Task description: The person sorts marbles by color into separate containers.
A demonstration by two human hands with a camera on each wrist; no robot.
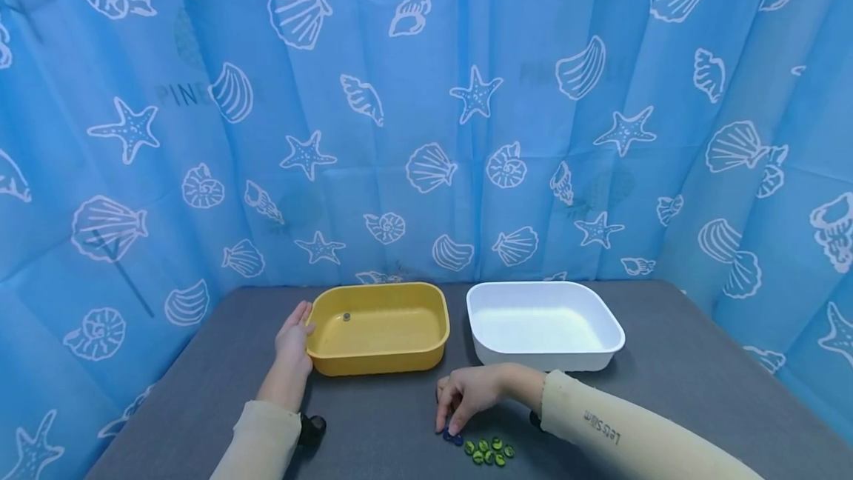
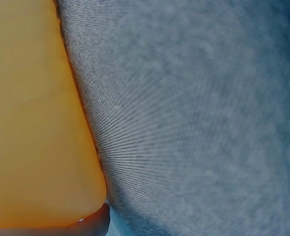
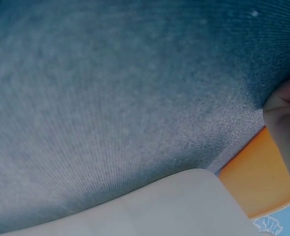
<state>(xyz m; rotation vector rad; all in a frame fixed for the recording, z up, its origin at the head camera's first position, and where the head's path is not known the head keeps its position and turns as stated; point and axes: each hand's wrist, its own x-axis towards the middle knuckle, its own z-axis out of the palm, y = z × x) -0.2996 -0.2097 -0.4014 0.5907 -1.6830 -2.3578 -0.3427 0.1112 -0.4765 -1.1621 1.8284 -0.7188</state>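
In the head view my left hand lies against the left side of a yellow basin, its thumb at the rim. A finger shows along that basin's edge in the left wrist view. Near the table's front, my right hand reaches down with bent fingers, thumb and index finger at a dark blue marble. Right beside it lies another dark blue marble. Several green marbles form a loose cluster to the right. Only part of the right hand shows in the right wrist view.
A white basin stands right of the yellow one, a narrow gap between them. One small grey round piece sits inside the yellow basin. Grey cloth covers the table, and a blue shell-patterned curtain hangs behind.
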